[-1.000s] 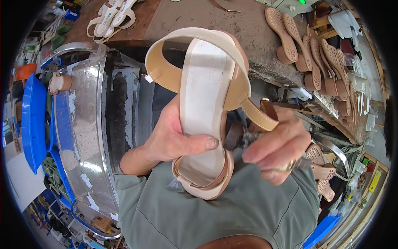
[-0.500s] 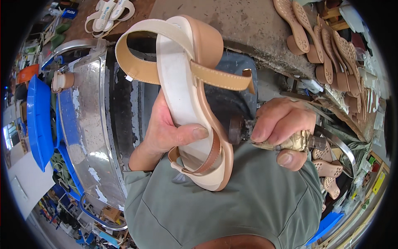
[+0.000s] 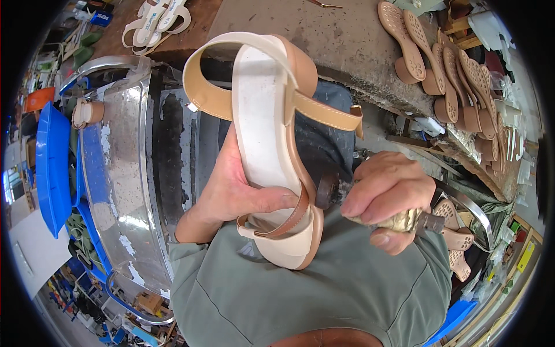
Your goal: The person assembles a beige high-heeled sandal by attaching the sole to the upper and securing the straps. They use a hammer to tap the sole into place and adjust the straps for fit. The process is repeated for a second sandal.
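My left hand (image 3: 234, 194) is closed around the middle of a beige and tan heeled sandal (image 3: 260, 115), thumb lying across the white insole by the brown front strap. The sandal tilts with its block heel at the far end and its toe close to my shirt. Its ankle strap loops out to the left, and a buckle strap sticks out to the right. In my right hand (image 3: 388, 194) is a hammer, gripped by a handle wrapped in shiny gold tape. The dark hammer head (image 3: 328, 191) is at the sole's right edge near the toe; whether it touches cannot be told.
A worn workbench (image 3: 260, 14) runs along the far side, with several tan heeled soles (image 3: 428, 52) at its right. White sandal uppers (image 3: 155, 23) lie at the far left. Beside my left arm stands a scuffed metal-edged machine (image 3: 118, 173), with a blue tray (image 3: 53, 168) beyond.
The sandal and my left hand have shifted slightly right, and the sandal stands more upright. My right hand has moved a little left and nearer to me, bringing the hammer head further along toward the toe.
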### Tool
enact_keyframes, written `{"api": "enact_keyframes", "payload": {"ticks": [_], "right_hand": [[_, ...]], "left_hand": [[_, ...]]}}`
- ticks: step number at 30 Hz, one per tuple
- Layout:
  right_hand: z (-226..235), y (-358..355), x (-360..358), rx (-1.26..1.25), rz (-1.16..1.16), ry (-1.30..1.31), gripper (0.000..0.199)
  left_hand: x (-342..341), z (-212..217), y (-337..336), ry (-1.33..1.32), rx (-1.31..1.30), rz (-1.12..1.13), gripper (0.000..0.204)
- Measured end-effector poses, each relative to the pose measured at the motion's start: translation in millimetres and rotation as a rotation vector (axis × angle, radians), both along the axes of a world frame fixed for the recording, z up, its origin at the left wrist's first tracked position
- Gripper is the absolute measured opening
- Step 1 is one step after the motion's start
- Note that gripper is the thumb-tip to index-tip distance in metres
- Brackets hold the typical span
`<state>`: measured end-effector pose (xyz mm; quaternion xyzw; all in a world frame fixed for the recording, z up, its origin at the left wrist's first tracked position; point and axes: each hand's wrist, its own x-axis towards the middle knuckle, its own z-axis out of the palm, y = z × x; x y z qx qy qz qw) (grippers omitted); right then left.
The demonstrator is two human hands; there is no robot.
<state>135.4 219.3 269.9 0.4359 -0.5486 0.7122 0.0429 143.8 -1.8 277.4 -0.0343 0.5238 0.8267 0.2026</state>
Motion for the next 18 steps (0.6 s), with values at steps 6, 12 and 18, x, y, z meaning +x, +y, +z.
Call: {"api": "enact_keyframes", "payload": {"ticks": [6,12,18], "right_hand": [[6.1,-5.3,-2.0,-0.01,0.098,0.143,0.013],[19.3,-11.7,-2.6,0.024,0.036,0.343,0.004],[16.6,-11.0,-9.4,-0.005,0.08,0.185,0.011]], "left_hand": [[2.3,-13.2,-15.1,0.156,0.037,-0.181,0.1],[0.8,-7.5,-14.9,0.287,0.043,-0.197,0.099],[-4.3,-8.2,-18.7,0.258,-0.014,-0.143,0.096]]}}
